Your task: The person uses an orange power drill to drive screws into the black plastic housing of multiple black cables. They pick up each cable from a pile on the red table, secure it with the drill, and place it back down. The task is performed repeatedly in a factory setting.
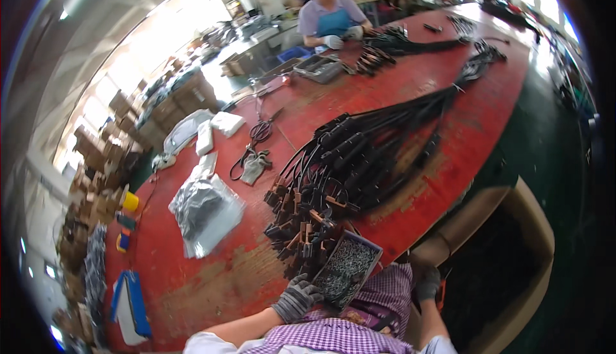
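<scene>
My left hand [298,299], in a grey striped glove, lies on the red table's near edge with its fingers stretched out. It is against the left side of a shallow tray [347,269] full of small metal pieces like screws. Just beyond are the copper-coloured and black clamp ends [305,229] of a bundle of black cables [359,148], which stretches off to the far right. My right hand [427,284], also gloved, is low beside the table edge, its fingers curled around an orange-handled tool [441,294] that is mostly hidden.
An open cardboard box [536,225] with dark contents stands to my right. On the red table [256,277] lie a clear plastic bag [208,209], a loose glove [255,166], scissors [240,164] and a blue-and-white object [131,309]. Across it, a gloved person [330,20] handles more cables.
</scene>
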{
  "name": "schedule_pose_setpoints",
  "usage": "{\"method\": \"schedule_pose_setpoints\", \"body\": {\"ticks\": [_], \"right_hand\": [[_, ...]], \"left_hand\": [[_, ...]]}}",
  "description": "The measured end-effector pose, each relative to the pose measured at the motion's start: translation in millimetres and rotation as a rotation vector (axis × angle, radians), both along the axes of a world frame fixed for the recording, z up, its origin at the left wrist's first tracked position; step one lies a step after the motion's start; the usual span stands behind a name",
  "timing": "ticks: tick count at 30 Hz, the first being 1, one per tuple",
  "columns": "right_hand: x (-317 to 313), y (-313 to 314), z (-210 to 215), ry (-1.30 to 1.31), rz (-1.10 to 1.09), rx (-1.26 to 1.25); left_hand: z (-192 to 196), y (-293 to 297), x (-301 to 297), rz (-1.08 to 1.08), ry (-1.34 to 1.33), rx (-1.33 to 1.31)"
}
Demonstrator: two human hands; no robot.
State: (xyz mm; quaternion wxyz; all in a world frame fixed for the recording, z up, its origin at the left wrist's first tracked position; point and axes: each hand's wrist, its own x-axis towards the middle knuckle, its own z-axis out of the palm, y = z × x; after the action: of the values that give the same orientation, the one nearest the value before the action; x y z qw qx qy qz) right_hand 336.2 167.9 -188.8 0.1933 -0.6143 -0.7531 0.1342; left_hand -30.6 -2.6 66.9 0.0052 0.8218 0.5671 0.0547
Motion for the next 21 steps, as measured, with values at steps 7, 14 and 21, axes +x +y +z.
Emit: {"method": "schedule_pose_setpoints", "body": {"ticks": [7,14,21], "right_hand": [[84.9,-30.2,-48.4,-0.344,-0.598,-0.545],[112.4,-7.8,-111.1,-0.372,-0.576,-0.943],[124.5,5.0,-125.1,-0.258,-0.565,-0.922]], "left_hand": [[23.7,3.1,26.4,0.107,0.247,-0.334],[18.8,5.6,28.9,0.191,0.228,-0.369],[21.5,3.9,28.3,0.193,0.184,-0.301]]}}
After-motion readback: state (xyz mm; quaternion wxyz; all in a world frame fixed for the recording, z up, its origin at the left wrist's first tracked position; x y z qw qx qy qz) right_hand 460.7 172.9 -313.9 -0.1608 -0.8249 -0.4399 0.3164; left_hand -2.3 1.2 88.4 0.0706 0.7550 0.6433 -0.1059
